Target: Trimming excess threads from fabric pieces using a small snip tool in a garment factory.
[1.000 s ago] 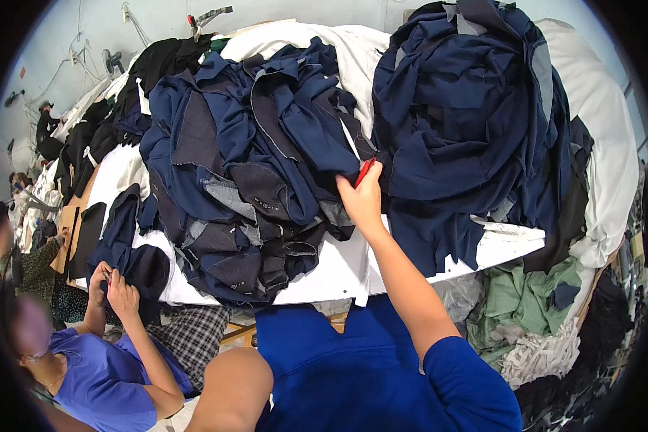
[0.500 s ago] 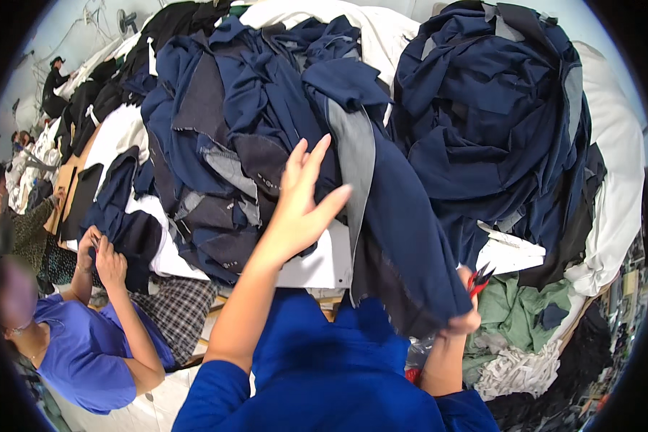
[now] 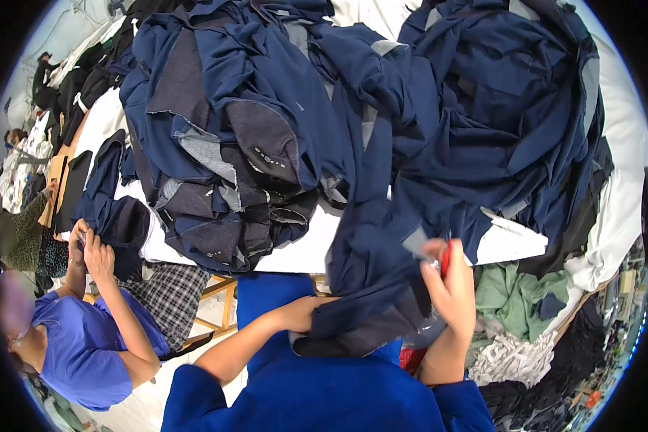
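Note:
A long navy cloth piece (image 3: 367, 302) with a dark charcoal underside hangs off the table edge in front of my body. My left hand (image 3: 300, 314) is at its left end, with the fingers hidden in or behind the cloth. Past the right end of the cloth, my right hand (image 3: 450, 291) is closed around small red-handled snips (image 3: 446, 261); the blades are hard to make out. Close to these fingers is a blurred light-grey patch of the cloth. Farther up, the navy cloth runs back onto the table towards the heaps.
A navy and charcoal heap (image 3: 230, 144) covers the white table (image 3: 302, 245). Another navy heap (image 3: 504, 108) lies far right, behind white scraps (image 3: 511, 237). Green cloth (image 3: 515, 302) and pale trimmings are at lower right. A co-worker in purple (image 3: 93, 345) handles dark cloth at left.
My left hand has come down from above the heap to the near end of the cloth. The long piece has been folded toward my body. My right hand has risen slightly with the snips.

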